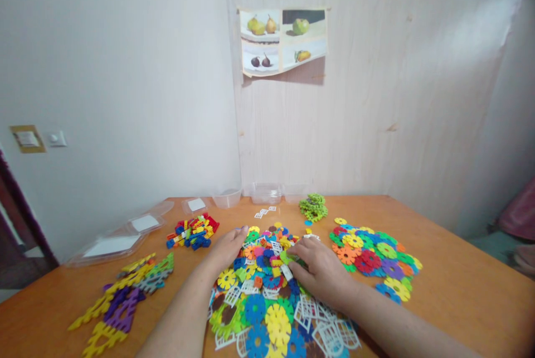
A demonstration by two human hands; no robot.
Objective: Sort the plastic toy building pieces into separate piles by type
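Note:
A large mixed pile of plastic building pieces lies in front of me, with flower-shaped discs, small bricks and white lattice window pieces jumbled together. My left hand rests along the pile's far left edge, fingers stretched out and holding nothing visible. Over the pile's right side spreads my right hand, its fingers bent and apart. Its fingertips touch pieces near a light green piece and a white brick. A yellow flower disc lies at the pile's near side.
Sorted heaps surround the pile: small bricks, jagged long pieces, green pieces and flower discs. White window pieces lie at the back. Clear tubs and lids line the table's back and left edges.

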